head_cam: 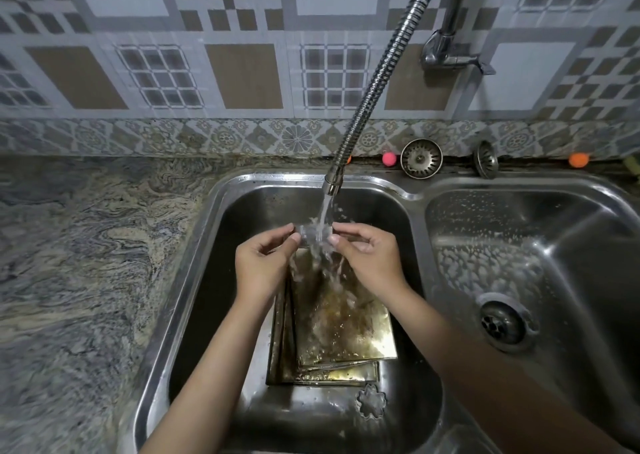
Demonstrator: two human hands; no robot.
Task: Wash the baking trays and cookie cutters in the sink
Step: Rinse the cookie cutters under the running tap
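Note:
Over the left sink basin (207,246), my left hand (263,259) and my right hand (367,256) together pinch a small metal cookie cutter (313,235) by its two sides. Water runs from the flexible tap hose (374,83) straight onto the cutter and splashes down. Below my hands, stacked brownish-gold baking trays (346,336) lie flat on the basin floor, wet and stained. A flower-shaped cookie cutter (371,401) rests on the basin floor just in front of the trays.
The right sink basin (519,246) holds only water drops and its drain (502,322). Two metal drain strainers (421,158) lean at the back ledge, beside pink and orange balls. A marbled granite counter (86,263) spreads to the left. The tap body (446,48) is mounted on the tiled wall.

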